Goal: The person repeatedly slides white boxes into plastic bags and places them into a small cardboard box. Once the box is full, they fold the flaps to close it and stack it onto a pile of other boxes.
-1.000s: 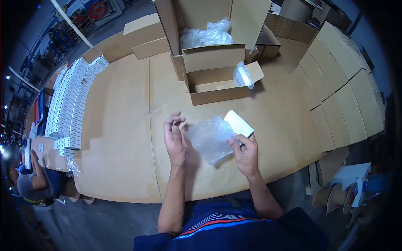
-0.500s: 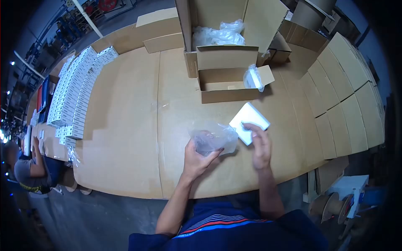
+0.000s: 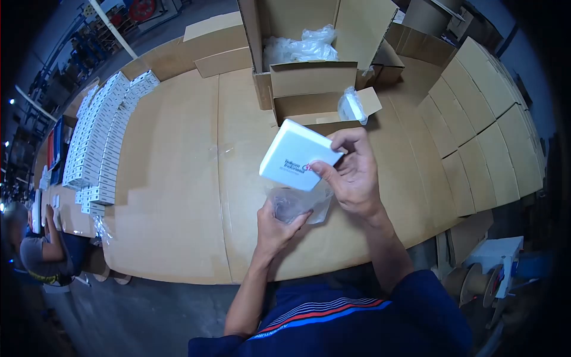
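My right hand [image 3: 355, 175] grips a flat white box [image 3: 295, 153] with printed lettering and a small red mark, thumb on its front and fingers at its right edge. The box is tilted and raised over the table. Just below it, my left hand [image 3: 279, 229] holds a clear plastic bag [image 3: 297, 205] by its near side, the thumb laid across it. The bag's upper part is hidden behind the box. Beyond both hands stands an open cardboard box [image 3: 315, 80], with a plastic-wrapped white item [image 3: 352, 107] at its right end.
Behind is a large carton [image 3: 366, 30] with plastic bags [image 3: 303, 46] inside. Small white boxes [image 3: 98, 137] stand in long stacks at the left. Brown cartons [image 3: 476, 119] are piled on the right. Another person [image 3: 44, 244] sits at the far left edge.
My right hand has taken hold of the white box, lifted it off the table and moved it left above the bag. My left hand stays on the bag. The view has shifted slightly.
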Available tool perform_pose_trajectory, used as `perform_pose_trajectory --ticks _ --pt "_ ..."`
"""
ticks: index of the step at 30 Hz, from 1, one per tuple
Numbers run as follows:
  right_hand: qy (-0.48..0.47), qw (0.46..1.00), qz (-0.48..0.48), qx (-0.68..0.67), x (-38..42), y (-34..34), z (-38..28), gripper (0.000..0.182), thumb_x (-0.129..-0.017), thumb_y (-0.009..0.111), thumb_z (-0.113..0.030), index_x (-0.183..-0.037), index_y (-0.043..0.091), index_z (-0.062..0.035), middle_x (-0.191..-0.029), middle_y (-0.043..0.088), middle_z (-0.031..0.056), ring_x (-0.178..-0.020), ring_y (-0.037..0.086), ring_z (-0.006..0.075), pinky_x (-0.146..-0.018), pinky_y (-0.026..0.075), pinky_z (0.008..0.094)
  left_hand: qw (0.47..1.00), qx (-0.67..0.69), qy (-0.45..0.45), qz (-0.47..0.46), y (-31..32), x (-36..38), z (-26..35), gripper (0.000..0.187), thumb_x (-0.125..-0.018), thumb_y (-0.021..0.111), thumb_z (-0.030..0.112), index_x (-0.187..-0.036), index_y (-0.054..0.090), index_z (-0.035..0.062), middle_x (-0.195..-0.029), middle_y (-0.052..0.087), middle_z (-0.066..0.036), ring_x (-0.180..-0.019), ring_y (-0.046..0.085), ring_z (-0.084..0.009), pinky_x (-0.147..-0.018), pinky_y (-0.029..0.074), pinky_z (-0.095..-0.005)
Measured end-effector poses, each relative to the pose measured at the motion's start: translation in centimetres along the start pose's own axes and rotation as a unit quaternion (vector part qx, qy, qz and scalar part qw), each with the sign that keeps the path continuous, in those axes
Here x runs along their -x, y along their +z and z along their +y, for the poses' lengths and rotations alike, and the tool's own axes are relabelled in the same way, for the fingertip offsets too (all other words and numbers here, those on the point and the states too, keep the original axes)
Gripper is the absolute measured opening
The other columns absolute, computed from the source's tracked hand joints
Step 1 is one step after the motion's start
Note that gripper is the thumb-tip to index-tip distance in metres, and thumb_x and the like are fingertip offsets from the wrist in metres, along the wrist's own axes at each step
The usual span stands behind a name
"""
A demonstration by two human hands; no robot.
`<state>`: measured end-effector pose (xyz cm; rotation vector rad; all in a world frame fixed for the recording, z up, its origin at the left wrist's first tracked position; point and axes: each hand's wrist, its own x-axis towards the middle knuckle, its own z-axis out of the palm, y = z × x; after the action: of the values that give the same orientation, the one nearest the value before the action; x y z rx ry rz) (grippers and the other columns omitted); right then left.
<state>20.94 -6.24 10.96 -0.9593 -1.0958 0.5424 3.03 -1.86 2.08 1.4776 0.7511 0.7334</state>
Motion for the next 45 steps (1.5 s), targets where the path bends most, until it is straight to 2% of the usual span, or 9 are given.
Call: perform_pose_trajectory --ticks 7,11,14,17,20,23,29,40,45 --pt "0.057 0.99 -0.066 0.113 -0.2 -2.7 0.7 0.026 -0.095 0.075 -0.011 -0.11 0.054 -0.0059 -0.096 0.06 0.004 -0.082 0.058 0.0089 -0.066 0.047 0.0259 1.0 0.02 0.016 -0.004 -0.4 -0.2 -0.3 0.049 -0.08 0.088 0.004 -0.118 0.058 -0.0024 -0.093 0.071 -0.008 -0.069 0.066 -0.0112 -0.057 0.054 -0.0253" --pt "0.034 0.972 -0.135 0.188 -1.4 -2.8 -0.6 0.021 -0.096 0.073 -0.008 -0.105 0.055 -0.005 -0.092 0.058 0.0018 -0.08 0.056 0.008 -0.07 0.047 0.0255 0.998 0.061 -0.015 -0.014 0.1 0.0 0.0 0.057 -0.076 0.09 0.006 -0.124 0.06 -0.0014 -0.113 0.071 -0.012 -0.104 0.068 -0.0186 -0.093 0.055 -0.0335" --pt "0.038 0.962 -0.148 0.224 -1.8 -2.4 -0.7 0.018 -0.095 0.073 -0.01 -0.101 0.058 -0.0027 -0.088 0.061 0.0042 -0.08 0.058 0.0123 -0.074 0.048 0.0294 0.995 0.096 -0.006 -0.024 0.4 -0.2 0.1 0.065 -0.073 0.091 0.004 -0.128 0.058 -0.0008 -0.117 0.069 -0.012 -0.109 0.067 -0.0189 -0.097 0.053 -0.0329" --pt "0.081 0.957 -0.15 0.236 -1.8 -2.3 -0.4 0.018 -0.095 0.071 -0.012 -0.101 0.06 0.0006 -0.089 0.065 0.0097 -0.086 0.064 0.0196 -0.086 0.053 0.0348 0.99 0.119 0.059 -0.039 0.3 -0.1 -0.3 0.054 -0.089 0.081 0.011 -0.133 0.053 -0.0002 -0.123 0.066 -0.011 -0.113 0.065 -0.0179 -0.098 0.053 -0.0333" --pt "0.085 0.951 -0.152 0.256 -1.6 -2.5 0.6 0.019 -0.095 0.072 -0.013 -0.101 0.06 0.0002 -0.091 0.066 0.0101 -0.088 0.065 0.0201 -0.085 0.053 0.0354 0.928 0.367 -0.055 -0.022 0.5 0.0 -1.6 0.048 -0.106 0.061 0.028 -0.144 0.047 0.0029 -0.126 0.064 -0.009 -0.114 0.065 -0.0182 -0.095 0.056 -0.0343" --pt "0.12 0.939 -0.186 0.264 -1.7 -2.3 1.0 0.016 -0.098 0.069 -0.011 -0.103 0.058 -0.0002 -0.09 0.064 0.0067 -0.09 0.063 0.0134 -0.089 0.053 0.0315 0.922 0.373 -0.101 0.014 1.1 0.0 -1.2 0.045 -0.113 0.042 0.035 -0.145 0.046 0.0037 -0.127 0.064 -0.01 -0.111 0.067 -0.02 -0.093 0.059 -0.0367" --pt "0.27 0.962 -0.05 -0.011 1.7 -3.4 4.0 0.033 -0.097 0.071 -0.006 -0.123 0.051 0.0001 -0.115 0.067 0.0123 -0.104 0.067 0.015 -0.093 0.056 0.0308 0.892 0.428 -0.117 0.088 1.6 -0.1 -1.9 0.043 -0.113 0.044 0.034 -0.142 0.048 0.0027 -0.125 0.065 -0.013 -0.108 0.07 -0.0233 -0.088 0.062 -0.0383" --pt "0.281 0.955 0.069 -0.069 6.5 -2.5 7.2 0.013 -0.098 0.069 0.0 -0.11 0.067 0.0039 -0.103 0.072 0.0077 -0.096 0.067 0.0097 -0.088 0.055 0.0232 0.971 0.201 -0.031 0.123 -0.5 -1.9 -4.0 0.043 -0.114 0.044 0.033 -0.127 0.064 -0.0034 -0.115 0.071 -0.009 -0.104 0.066 -0.014 -0.092 0.055 -0.0318" --pt "0.244 0.962 0.07 -0.098 6.7 -2.2 8.3 0.01 -0.101 0.066 -0.003 -0.11 0.066 0.0024 -0.114 0.072 0.0112 -0.103 0.066 0.0107 -0.093 0.052 0.0246 0.983 0.127 0.02 0.131 -0.4 -2.5 -2.5 0.05 -0.114 0.043 0.034 -0.142 0.057 -0.0049 -0.128 0.068 -0.015 -0.115 0.064 -0.0181 -0.102 0.051 -0.0347"
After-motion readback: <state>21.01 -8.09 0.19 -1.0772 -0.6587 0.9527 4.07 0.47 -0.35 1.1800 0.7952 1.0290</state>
